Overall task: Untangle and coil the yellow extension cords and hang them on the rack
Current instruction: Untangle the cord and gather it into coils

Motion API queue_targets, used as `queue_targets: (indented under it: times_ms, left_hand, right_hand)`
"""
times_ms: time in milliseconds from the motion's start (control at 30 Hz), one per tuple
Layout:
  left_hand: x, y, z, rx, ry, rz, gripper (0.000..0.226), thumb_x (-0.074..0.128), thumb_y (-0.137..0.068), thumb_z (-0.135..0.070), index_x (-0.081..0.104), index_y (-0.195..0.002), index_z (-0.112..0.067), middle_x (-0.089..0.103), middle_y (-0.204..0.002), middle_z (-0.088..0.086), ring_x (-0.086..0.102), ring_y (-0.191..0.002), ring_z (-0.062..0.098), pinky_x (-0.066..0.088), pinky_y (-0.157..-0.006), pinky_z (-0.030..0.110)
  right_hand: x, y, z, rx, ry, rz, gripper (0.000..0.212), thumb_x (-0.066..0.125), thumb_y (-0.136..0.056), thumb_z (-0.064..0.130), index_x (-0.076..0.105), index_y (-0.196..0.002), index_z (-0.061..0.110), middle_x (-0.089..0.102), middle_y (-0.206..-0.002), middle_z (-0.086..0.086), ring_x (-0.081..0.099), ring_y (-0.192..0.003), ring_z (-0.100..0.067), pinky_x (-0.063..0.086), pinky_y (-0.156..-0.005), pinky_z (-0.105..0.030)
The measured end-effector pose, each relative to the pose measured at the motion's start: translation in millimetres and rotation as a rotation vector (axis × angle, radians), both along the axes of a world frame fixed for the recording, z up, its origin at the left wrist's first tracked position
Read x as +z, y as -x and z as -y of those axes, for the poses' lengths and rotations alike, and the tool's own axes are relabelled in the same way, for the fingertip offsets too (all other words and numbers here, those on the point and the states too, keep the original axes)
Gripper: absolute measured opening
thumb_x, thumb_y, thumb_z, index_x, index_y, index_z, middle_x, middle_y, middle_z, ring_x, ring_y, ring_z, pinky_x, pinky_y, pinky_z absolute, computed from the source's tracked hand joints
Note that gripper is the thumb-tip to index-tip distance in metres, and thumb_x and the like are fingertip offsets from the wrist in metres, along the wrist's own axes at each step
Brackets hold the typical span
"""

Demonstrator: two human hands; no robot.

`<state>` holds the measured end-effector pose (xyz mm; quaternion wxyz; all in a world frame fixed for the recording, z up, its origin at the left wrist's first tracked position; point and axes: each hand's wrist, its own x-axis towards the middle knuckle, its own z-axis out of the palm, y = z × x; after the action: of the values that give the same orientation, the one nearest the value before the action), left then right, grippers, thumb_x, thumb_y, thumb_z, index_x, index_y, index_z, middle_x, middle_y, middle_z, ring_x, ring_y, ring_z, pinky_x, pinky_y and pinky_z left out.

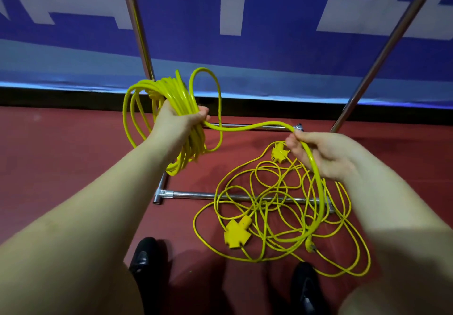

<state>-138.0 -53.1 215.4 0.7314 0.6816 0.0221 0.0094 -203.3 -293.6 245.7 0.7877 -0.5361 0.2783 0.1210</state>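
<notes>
My left hand (182,121) grips a thick coil of yellow extension cord (171,94), whose loops hang down past my wrist. One strand runs from that coil rightward to my right hand (318,153), which holds it between thumb and fingers. From there the strand curves down to a plug end (310,245) on the floor. A tangled heap of thinner yellow cord (277,209) lies on the red floor below my right hand, with one yellow multi-outlet block (236,232) at its front and another (279,151) near my right fingers.
The chrome rack's base bars (196,194) lie on the floor under the heap. Its two uprights (137,25) (389,42) rise on either side. A blue and white banner (245,52) stands behind. My two black shoes (143,256) (306,287) are at the bottom.
</notes>
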Motion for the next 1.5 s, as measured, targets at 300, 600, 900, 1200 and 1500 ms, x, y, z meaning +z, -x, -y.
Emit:
queue_targets:
  times_ms: [300, 600, 900, 1200, 1500]
  left_hand:
    - [-4.4, 20.6, 24.9, -0.182, -0.130, 0.007, 0.030, 0.066, -0.083, 0.000, 0.053, -0.111, 0.003, 0.068, -0.080, 0.002, 0.067, -0.071, 0.012, 0.056, -0.074, 0.035]
    - [0.9, 37.3, 38.4, -0.333, -0.222, -0.057, 0.035, 0.069, -0.084, -0.014, 0.052, -0.113, -0.009, 0.070, -0.089, 0.009, 0.068, -0.069, 0.013, 0.057, -0.062, 0.036]
    - [0.1, 53.3, 59.1, -0.432, -0.055, -0.191, 0.010, 0.060, -0.089, -0.007, 0.059, -0.100, -0.008, 0.073, -0.078, 0.002, 0.066, -0.067, 0.016, 0.058, -0.069, 0.034]
    - [-3.3, 41.9, 66.5, -0.187, 0.204, -0.398, 0.005, 0.058, -0.087, 0.003, 0.062, -0.085, 0.001, 0.067, -0.056, 0.003, 0.063, -0.049, 0.012, 0.056, -0.054, 0.030]
    - [-7.2, 20.5, 50.0, 0.018, 0.294, -0.520, 0.019, 0.053, -0.091, -0.006, 0.064, -0.075, -0.003, 0.063, -0.052, 0.002, 0.058, -0.043, 0.013, 0.050, -0.049, 0.025]
  right_hand:
    - [-8.2, -11.2, -5.3, -0.205, -0.127, -0.069, 0.022, 0.054, -0.093, 0.023, 0.059, -0.076, 0.010, 0.051, -0.072, 0.001, 0.042, -0.059, -0.007, 0.043, -0.058, -0.023]
    - [-8.8, -12.2, -17.3, -0.017, 0.000, 0.021, 0.017, 0.053, -0.093, 0.020, 0.056, -0.078, 0.014, 0.049, -0.069, 0.002, 0.035, -0.044, -0.003, 0.032, -0.034, -0.011]
    - [-7.7, -13.4, -30.8, -0.183, -0.317, 0.022, 0.025, 0.042, -0.095, -0.001, 0.053, -0.073, -0.001, 0.057, -0.055, -0.010, 0.058, -0.058, -0.015, 0.054, -0.046, -0.021]
    - [-11.3, -7.6, -43.8, 0.074, 0.014, 0.084, 0.015, 0.056, -0.091, 0.017, 0.060, -0.082, 0.005, 0.062, -0.073, -0.006, 0.062, -0.058, -0.013, 0.052, -0.053, -0.021]
    - [-40.7, 6.2, -62.1, 0.647, 1.111, 0.426, 0.020, 0.066, -0.084, 0.033, 0.052, -0.086, 0.019, 0.052, -0.067, 0.005, 0.049, -0.060, -0.013, 0.043, -0.065, -0.029]
